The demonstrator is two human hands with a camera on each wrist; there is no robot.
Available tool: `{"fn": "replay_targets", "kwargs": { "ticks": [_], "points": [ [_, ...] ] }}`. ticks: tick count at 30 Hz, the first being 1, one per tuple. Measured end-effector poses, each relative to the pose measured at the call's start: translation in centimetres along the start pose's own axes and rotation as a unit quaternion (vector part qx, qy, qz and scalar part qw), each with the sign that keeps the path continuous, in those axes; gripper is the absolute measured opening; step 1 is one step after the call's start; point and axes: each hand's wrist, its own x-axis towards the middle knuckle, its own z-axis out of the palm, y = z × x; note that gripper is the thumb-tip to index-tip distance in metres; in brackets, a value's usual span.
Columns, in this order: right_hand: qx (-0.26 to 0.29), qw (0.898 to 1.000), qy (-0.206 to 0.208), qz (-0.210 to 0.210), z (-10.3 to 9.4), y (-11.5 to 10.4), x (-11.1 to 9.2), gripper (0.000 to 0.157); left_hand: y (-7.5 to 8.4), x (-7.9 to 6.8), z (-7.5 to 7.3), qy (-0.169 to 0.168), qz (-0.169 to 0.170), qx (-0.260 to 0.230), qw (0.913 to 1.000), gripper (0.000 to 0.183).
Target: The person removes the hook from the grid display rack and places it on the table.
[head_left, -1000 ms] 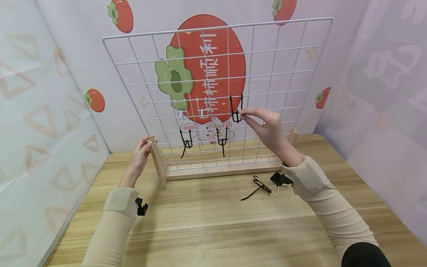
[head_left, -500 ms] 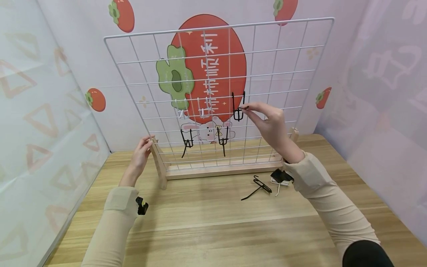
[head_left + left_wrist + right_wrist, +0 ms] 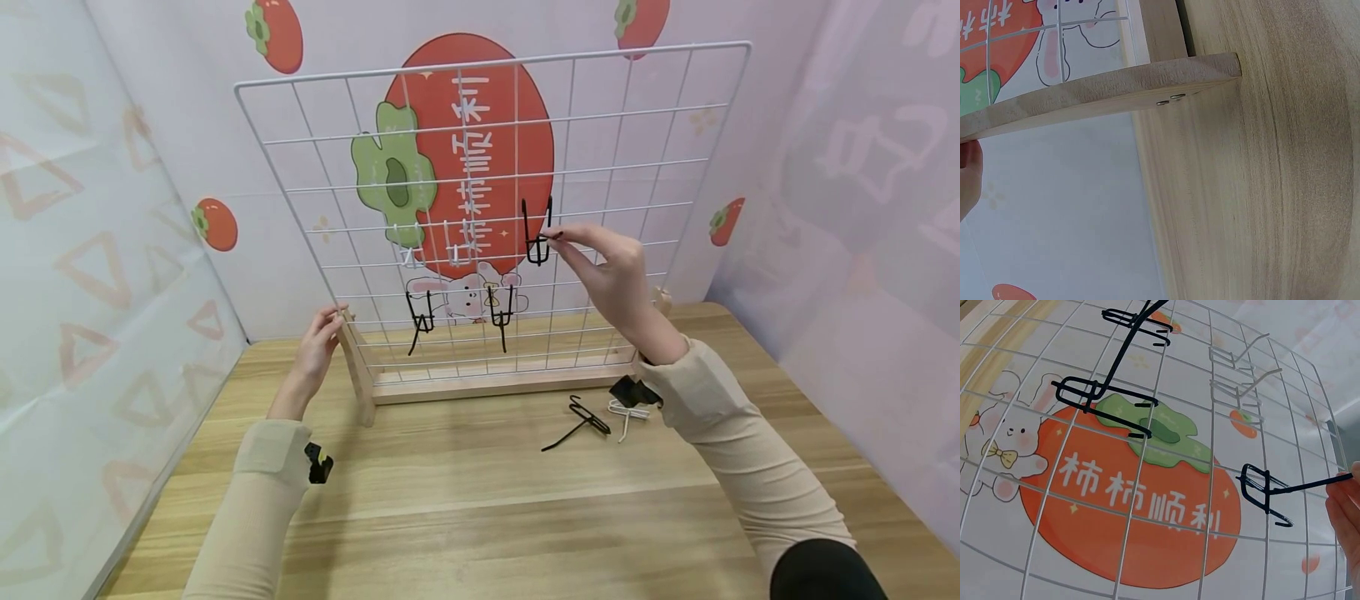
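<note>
A white wire grid panel (image 3: 592,171) stands in a wooden stand (image 3: 480,388). My right hand (image 3: 619,271) pinches the arm of a black wire hook (image 3: 537,248) between thumb and fingertips, with its frame held up against the grid; in the right wrist view that hook (image 3: 1257,490) lies by the wires. I cannot tell if its ends are hooked over a wire. My left hand (image 3: 315,350) grips the top of the stand's left upright (image 3: 354,358). In the left wrist view, only a bit of that hand (image 3: 969,178) shows, beside the upright (image 3: 1116,90).
Two black hooks (image 3: 501,317) hang low on the grid, and two white hooks (image 3: 456,250) hang higher. On the wooden table (image 3: 450,500), a loose black hook (image 3: 588,417) and a white hook (image 3: 628,412) lie near the stand's right end.
My right hand has raised the black hook a little and moved it slightly right. The white hook on the table shows more from behind the right wrist. My left hand stays in place.
</note>
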Motion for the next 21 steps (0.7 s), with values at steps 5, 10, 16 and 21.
{"fn": "replay_targets", "kwargs": {
  "ticks": [5, 10, 16, 21],
  "points": [
    [0.004, 1.000, 0.000, -0.003, -0.2, -0.4, 0.1, 0.017, -0.1, 0.0, 0.0, 0.000, 0.001, 0.002, 1.0000, 0.017],
    [0.011, 1.000, 0.000, -0.007, -0.3, -0.8, -0.1, 0.019, 0.0, 0.0, 0.0, -0.002, 0.001, 0.002, 1.0000, 0.017],
    [0.003, 1.000, -0.004, -0.010, -0.4, -0.9, -0.8, 0.020, 0.0, 0.0, 0.0, -0.003, 0.000, 0.003, 1.0000, 0.017],
    [0.004, 1.000, -0.019, -0.013, -0.8, -0.8, -1.4, 0.022, -0.1, 0.0, 0.0, -0.002, 0.003, 0.004, 1.0000, 0.017]
  ]
}}
